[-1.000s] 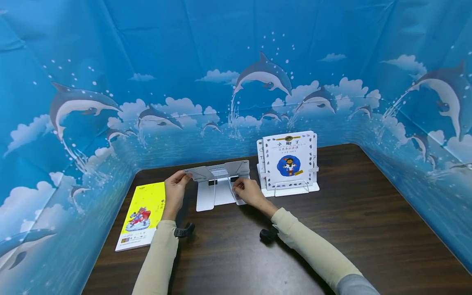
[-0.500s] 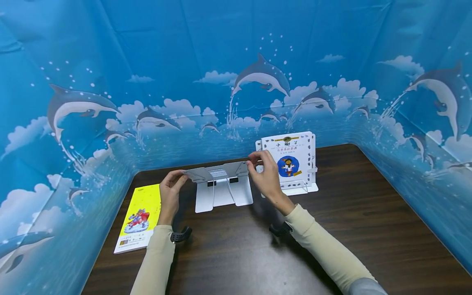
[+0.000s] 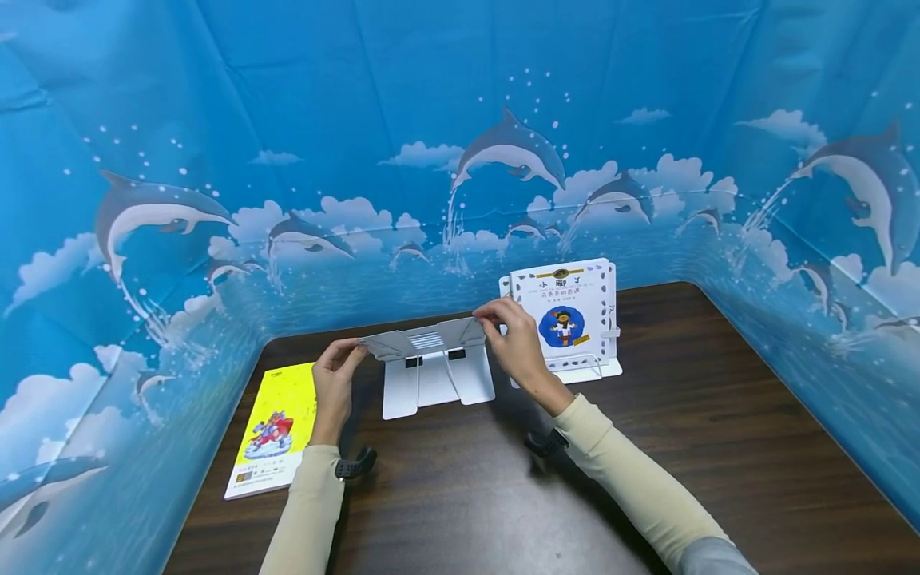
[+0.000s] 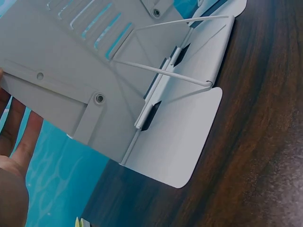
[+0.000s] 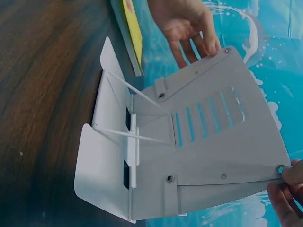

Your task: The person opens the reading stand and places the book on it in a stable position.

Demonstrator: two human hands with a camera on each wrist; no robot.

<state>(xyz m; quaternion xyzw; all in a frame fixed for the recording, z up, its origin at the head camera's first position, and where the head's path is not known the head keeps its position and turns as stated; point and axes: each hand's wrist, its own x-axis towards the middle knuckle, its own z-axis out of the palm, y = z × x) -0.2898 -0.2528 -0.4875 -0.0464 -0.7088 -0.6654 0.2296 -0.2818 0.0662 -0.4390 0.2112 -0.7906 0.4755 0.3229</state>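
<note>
A white folding book stand (image 3: pixel 430 342) stands on the dark wooden table (image 3: pixel 460 495), its back panel (image 5: pixel 222 142) tilted up over the base (image 4: pixel 180 142). My left hand (image 3: pixel 354 349) pinches the panel's left corner; its fingers (image 4: pixel 19 137) lie behind the panel. My right hand (image 3: pixel 492 318) pinches the panel's right corner, its fingertips (image 5: pixel 286 198) at the edge. Two thin wire page holders (image 4: pixel 161 73) cross above the base. The stand holds no book.
A second white stand (image 3: pixel 604 367) holding a white picture book (image 3: pixel 564 315) stands just right of my right hand. A yellow book (image 3: pixel 276 427) lies flat at the left. Blue dolphin-print curtains (image 3: pixel 460 120) wall in the table on three sides.
My right hand left the stand's base and wire and rose to the panel's right corner, where it now stays. My left hand kept its hold on the left corner.
</note>
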